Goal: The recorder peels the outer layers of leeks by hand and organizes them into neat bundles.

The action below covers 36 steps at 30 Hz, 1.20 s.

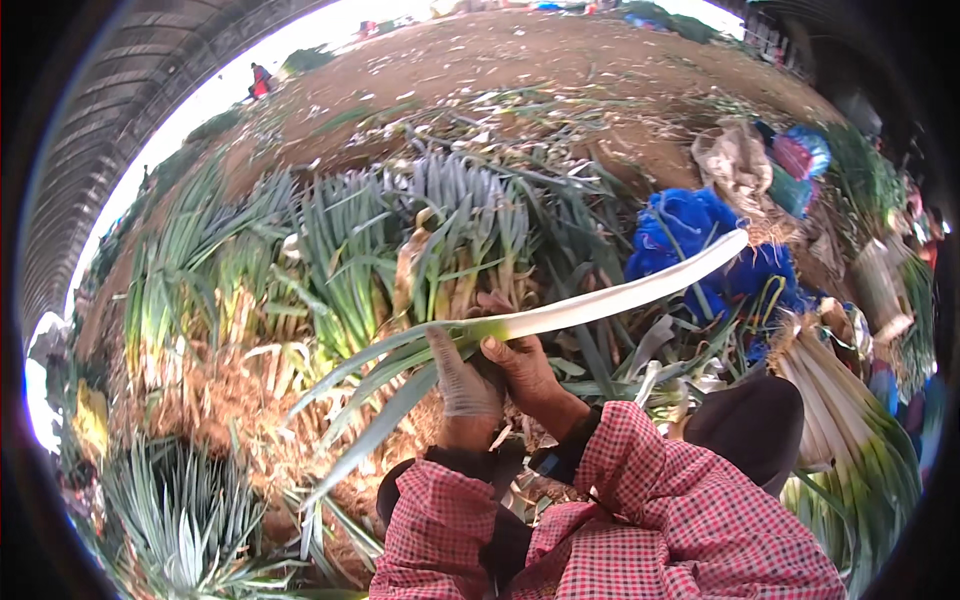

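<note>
A long green onion with a white, peeled-looking stalk lies across both hands, its root tuft at the upper right and its green leaves fanning to the lower left. My left hand, in what looks like a thin glove, is closed on the stalk where it turns green. My right hand grips it just beside, thumb on the near side and fingers behind. Behind the hands stand dense rows of unpeeled green onions. At my right lies a bundle of white-stalked green onions.
Blue netting and a pale sack lie at the upper right. More green onions stand at the lower left. Stripped leaves litter the brown ground. A person is far off at the upper left, under an arched roof.
</note>
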Each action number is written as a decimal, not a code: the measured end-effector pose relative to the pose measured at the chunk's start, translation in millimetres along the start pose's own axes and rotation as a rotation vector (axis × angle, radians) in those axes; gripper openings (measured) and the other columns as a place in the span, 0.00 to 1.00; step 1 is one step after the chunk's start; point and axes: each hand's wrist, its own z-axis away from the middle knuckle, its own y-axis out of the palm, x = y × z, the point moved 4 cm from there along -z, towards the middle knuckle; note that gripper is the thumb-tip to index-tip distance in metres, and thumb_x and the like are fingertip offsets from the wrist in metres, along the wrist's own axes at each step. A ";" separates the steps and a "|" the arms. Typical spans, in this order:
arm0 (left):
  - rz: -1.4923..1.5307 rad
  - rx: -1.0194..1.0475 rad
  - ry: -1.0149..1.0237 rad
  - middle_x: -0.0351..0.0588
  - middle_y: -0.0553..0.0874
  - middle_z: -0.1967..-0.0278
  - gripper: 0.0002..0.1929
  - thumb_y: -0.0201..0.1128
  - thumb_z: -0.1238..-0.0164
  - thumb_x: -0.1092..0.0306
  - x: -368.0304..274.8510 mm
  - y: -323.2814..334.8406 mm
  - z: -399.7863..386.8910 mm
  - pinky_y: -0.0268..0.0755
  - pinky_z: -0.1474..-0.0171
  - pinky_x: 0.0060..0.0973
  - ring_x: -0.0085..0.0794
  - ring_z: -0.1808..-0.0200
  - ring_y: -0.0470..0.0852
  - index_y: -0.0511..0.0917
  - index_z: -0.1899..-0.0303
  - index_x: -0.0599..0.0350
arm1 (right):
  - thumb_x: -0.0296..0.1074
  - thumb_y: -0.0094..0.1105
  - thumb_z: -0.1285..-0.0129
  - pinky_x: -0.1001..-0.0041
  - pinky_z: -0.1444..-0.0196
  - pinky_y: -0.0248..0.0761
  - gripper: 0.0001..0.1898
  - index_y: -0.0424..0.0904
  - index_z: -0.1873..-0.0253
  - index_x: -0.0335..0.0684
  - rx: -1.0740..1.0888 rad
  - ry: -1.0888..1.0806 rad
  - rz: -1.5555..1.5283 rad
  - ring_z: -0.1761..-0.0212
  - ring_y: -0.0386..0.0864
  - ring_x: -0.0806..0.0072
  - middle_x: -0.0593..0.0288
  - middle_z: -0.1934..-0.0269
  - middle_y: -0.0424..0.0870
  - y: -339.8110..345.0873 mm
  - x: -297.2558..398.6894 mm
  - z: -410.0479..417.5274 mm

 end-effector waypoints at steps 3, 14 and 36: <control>-0.029 -0.064 -0.074 0.49 0.78 0.49 0.35 0.49 0.35 0.33 15.7 11.9 -8.4 0.66 0.39 0.40 0.39 0.45 0.75 0.70 0.43 0.59 | 0.35 0.67 0.42 0.67 0.34 0.57 0.22 0.71 0.45 0.35 0.031 -0.281 0.082 0.38 0.68 0.68 0.55 0.45 0.76 -14.6 62.7 4.3; -0.504 0.061 -0.456 0.46 0.82 0.50 0.22 0.59 0.33 0.50 92.5 -1.8 -24.3 0.70 0.46 0.34 0.37 0.46 0.77 0.71 0.44 0.50 | 0.25 0.64 0.40 0.81 0.68 0.70 0.09 0.72 0.59 0.34 -0.436 -1.552 1.239 0.70 0.74 0.82 0.64 0.72 0.77 -70.9 536.3 150.6; -1.427 1.287 -0.080 0.51 0.80 0.48 0.19 0.61 0.42 0.71 542.5 240.5 37.1 0.70 0.43 0.25 0.34 0.50 0.80 0.78 0.47 0.53 | 0.49 0.70 0.54 0.64 0.57 0.71 0.20 0.77 0.61 0.45 -0.790 1.011 2.562 0.62 0.82 0.62 0.57 0.68 0.82 -329.5 557.7 474.8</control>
